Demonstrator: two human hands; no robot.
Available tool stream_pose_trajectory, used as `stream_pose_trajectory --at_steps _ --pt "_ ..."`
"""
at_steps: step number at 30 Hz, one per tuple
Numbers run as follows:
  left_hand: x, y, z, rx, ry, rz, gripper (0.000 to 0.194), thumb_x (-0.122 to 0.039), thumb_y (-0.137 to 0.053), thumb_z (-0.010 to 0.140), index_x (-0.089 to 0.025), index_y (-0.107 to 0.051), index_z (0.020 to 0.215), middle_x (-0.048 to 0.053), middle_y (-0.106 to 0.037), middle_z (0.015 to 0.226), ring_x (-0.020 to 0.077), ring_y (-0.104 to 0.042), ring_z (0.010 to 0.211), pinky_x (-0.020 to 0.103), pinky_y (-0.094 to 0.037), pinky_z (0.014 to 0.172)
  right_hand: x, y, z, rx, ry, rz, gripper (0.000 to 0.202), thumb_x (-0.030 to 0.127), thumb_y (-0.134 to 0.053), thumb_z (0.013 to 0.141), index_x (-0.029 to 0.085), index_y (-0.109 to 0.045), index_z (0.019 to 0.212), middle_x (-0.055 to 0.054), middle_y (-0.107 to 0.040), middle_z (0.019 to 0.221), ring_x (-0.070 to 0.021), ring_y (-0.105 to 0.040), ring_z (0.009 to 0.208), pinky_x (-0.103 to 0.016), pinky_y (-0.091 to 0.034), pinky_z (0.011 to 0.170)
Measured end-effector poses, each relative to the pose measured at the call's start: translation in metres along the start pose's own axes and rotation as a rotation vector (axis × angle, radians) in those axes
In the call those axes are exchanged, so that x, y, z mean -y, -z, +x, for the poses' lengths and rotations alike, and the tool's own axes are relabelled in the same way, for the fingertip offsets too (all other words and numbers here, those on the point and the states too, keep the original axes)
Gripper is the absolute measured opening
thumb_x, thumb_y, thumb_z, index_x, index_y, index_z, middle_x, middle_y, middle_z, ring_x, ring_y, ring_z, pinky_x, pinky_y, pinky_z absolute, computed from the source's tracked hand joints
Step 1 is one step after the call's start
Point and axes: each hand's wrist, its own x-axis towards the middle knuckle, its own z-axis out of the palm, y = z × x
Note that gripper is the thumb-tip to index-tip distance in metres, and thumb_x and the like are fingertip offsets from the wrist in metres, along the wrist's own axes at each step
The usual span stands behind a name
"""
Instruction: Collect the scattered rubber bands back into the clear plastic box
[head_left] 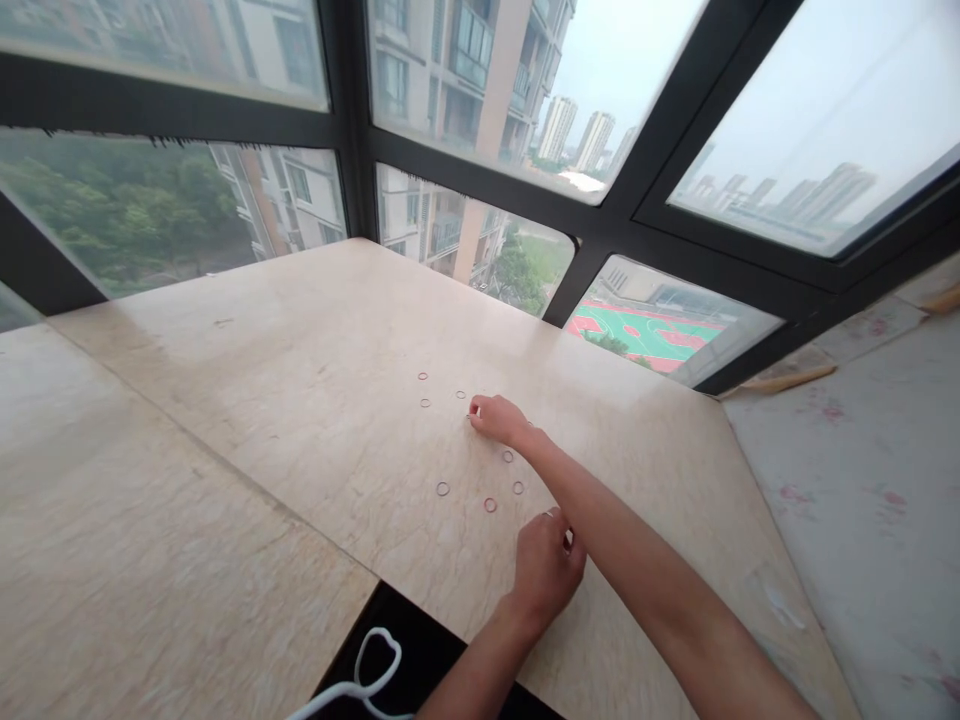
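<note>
Several small thin rings, like little hair elastics, lie spread on the marble-patterned ledge (300, 330). My right hand (499, 418) reaches out among them, thumb and forefinger pinched on a small ring (469, 416) at the surface. Beyond its fingertips lie a pale ring (460, 389) and a reddish ring (422, 373). Nearer to me are a dark ring (437, 489) and a red ring (490, 498). My left hand (544, 565) rests closed below my right forearm. A thin pale edge shows at its fingertips, too small to name.
Dark window frames (480, 175) border the ledge at the back. A floral-papered wall (885, 500) stands at the right. At the bottom, a white cable (334, 692) crosses a black area (420, 630) next to the ledge's front edge. A seam runs across the ledge at left.
</note>
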Motion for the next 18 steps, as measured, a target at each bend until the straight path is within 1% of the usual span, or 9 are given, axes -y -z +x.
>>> stream_pose_trajectory --at_steps 3,6,8,10,12,14,16,18 --pt "0.001 0.000 -0.001 -0.010 -0.028 -0.009 0.011 -0.022 -0.049 0.082 -0.020 -0.053 0.072 0.005 -0.063 0.074 0.0185 -0.056 0.066 0.032 -0.036 0.059 -0.003 0.002 -0.010 0.037 0.012 -0.053 0.021 0.034 -0.056 0.091 0.014 -0.062 0.093 -0.004 -0.063 0.086 -0.0169 -0.060 0.080 -0.033 -0.048 0.073" --pt "0.003 0.001 -0.001 -0.030 -0.066 -0.045 0.010 -0.019 -0.049 0.083 -0.020 -0.059 0.081 0.005 -0.065 0.078 0.0178 -0.058 0.069 0.032 -0.040 0.064 -0.010 0.006 -0.023 0.068 0.025 -0.069 0.017 0.031 -0.063 0.085 0.014 -0.062 0.085 -0.002 -0.062 0.078 -0.0155 -0.058 0.073 -0.031 -0.047 0.068" --pt "0.004 0.001 -0.001 -0.042 -0.075 -0.084 0.013 -0.016 -0.051 0.082 -0.019 -0.062 0.088 0.004 -0.067 0.082 0.0169 -0.058 0.070 0.031 -0.042 0.067 -0.018 0.008 -0.034 0.061 0.034 -0.052 0.012 0.026 -0.065 0.081 0.014 -0.062 0.080 -0.001 -0.061 0.073 -0.0151 -0.057 0.069 -0.029 -0.045 0.065" --pt "0.005 0.001 -0.001 -0.054 -0.080 -0.109 0.017 -0.015 -0.051 0.081 -0.019 -0.063 0.093 0.004 -0.067 0.084 0.0161 -0.058 0.069 0.030 -0.043 0.068 -0.029 0.009 -0.049 0.020 0.035 -0.010 0.007 0.021 -0.065 0.077 0.015 -0.062 0.078 -0.001 -0.061 0.071 -0.0154 -0.056 0.068 -0.027 -0.042 0.063" --pt "0.006 0.001 0.000 -0.070 -0.093 -0.111 0.018 -0.016 -0.050 0.082 -0.018 -0.064 0.093 0.004 -0.067 0.084 0.0158 -0.058 0.069 0.030 -0.043 0.068 -0.043 0.011 -0.070 -0.051 0.023 0.057 0.003 0.019 -0.063 0.075 0.017 -0.062 0.076 -0.001 -0.063 0.072 -0.0152 -0.056 0.069 -0.025 -0.038 0.061" --pt "0.007 0.001 0.002 -0.082 -0.113 -0.107 0.018 -0.016 -0.049 0.083 -0.017 -0.064 0.093 0.004 -0.068 0.084 0.0158 -0.059 0.070 0.030 -0.044 0.068 -0.059 0.014 -0.097 -0.140 -0.013 0.146 0.003 0.019 -0.061 0.074 0.019 -0.061 0.077 0.000 -0.062 0.069 -0.0137 -0.055 0.066 -0.023 -0.035 0.058" --pt "0.008 0.001 0.004 -0.084 -0.128 -0.103 0.019 -0.018 -0.048 0.084 -0.017 -0.065 0.093 0.004 -0.068 0.085 0.0158 -0.059 0.071 0.029 -0.044 0.068 -0.078 0.014 -0.131 -0.234 -0.074 0.249 0.002 0.020 -0.058 0.076 0.019 -0.058 0.078 0.003 -0.059 0.063 -0.0112 -0.053 0.059 -0.021 -0.033 0.055" --pt "0.009 0.001 0.005 -0.079 -0.130 -0.098 0.019 -0.022 -0.049 0.084 -0.018 -0.066 0.093 0.004 -0.069 0.086 0.0157 -0.060 0.071 0.029 -0.044 0.067 -0.098 0.012 -0.171 -0.327 -0.154 0.353 0.004 0.023 -0.055 0.080 0.020 -0.056 0.079 0.006 -0.055 0.056 -0.0094 -0.049 0.052 -0.020 -0.032 0.053"
